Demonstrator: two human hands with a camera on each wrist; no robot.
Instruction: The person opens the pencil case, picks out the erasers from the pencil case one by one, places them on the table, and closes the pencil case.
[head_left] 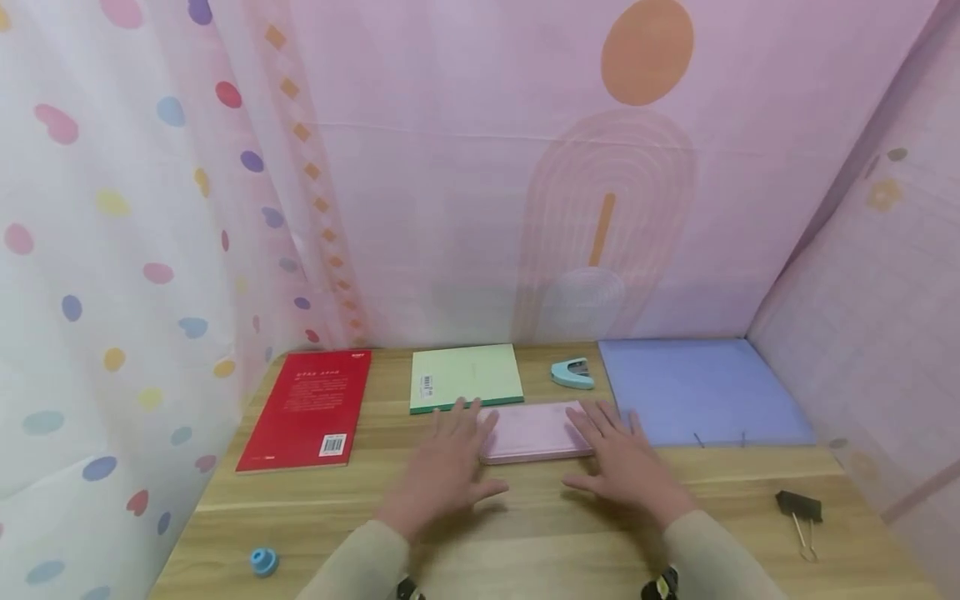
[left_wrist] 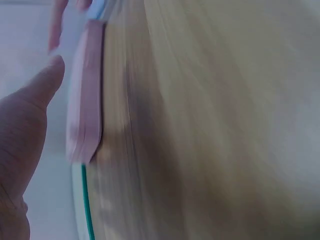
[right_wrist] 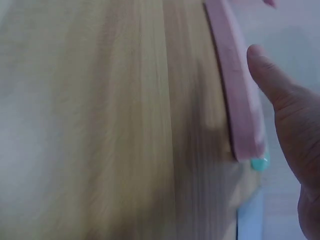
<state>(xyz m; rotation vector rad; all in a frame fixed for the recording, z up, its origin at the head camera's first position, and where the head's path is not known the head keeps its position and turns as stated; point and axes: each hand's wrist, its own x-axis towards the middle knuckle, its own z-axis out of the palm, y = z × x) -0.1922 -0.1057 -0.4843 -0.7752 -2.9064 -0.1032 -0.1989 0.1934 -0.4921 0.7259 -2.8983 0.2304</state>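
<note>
The pink case [head_left: 534, 433] lies flat on the tabletop [head_left: 536, 525], between the left hand [head_left: 442, 468] and the right hand [head_left: 626, 462], long axis running left to right. Fingers of both hands are spread at its ends; neither hand is clearly nearer. Contact cannot be confirmed.

The bare table [head_left: 540, 542] is offering a lane between the 2 forearms [head_left: 716, 558], and a narrower gap is running between the red book [head_left: 307, 408] and the green notebook [head_left: 467, 375]. The left hand [head_left: 446, 462] and right hand [head_left: 624, 462] are crowding the pink case [head_left: 534, 432], while the notebook, pale-blue stapler [head_left: 570, 379] and purple folder [head_left: 705, 392] are standing beyond it; a black clip [head_left: 799, 506] is obstructing the near right.
</note>
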